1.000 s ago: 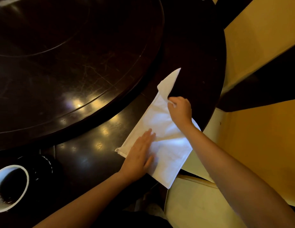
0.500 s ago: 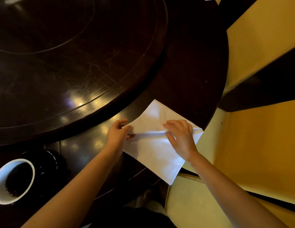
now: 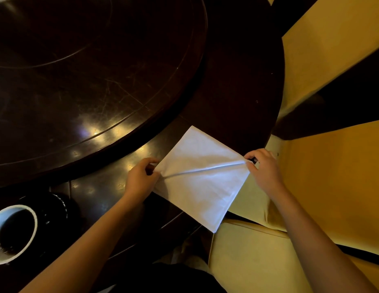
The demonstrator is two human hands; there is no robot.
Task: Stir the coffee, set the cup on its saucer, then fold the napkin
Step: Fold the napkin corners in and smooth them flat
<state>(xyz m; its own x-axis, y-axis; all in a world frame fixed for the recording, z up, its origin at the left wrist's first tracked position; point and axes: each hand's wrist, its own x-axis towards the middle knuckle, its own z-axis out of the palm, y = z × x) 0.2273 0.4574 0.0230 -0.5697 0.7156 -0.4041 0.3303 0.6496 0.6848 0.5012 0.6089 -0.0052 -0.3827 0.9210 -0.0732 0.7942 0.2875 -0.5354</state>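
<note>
**Both hands pinching the napkin's opposite corners**

The left hand [image 3: 140, 179] is pinching the left corner of the white napkin [image 3: 202, 182], fingers curled closed on the cloth. The right hand [image 3: 263, 169] is gripping the opposite, right corner in the same way, thumb and fingertips pressed together on the fabric. The two hands are sitting well apart, with the napkin stretched between them, and a raised crease is running straight from one pinched corner to the other.

The napkin is lying as a diamond on the dark wooden table [image 3: 237, 92], near its edge, with its lowest corner hanging past the rim over a yellow cushioned seat [image 3: 258, 261]. Its far corner is pointing toward the large round turntable [image 3: 89, 70] that is filling the middle of the table.

At the lower left, well apart from the napkin, the white-rimmed cup [image 3: 14, 233] is standing with dark coffee inside. It is resting on something dark; whether that is the saucer is too dim to tell.
</note>
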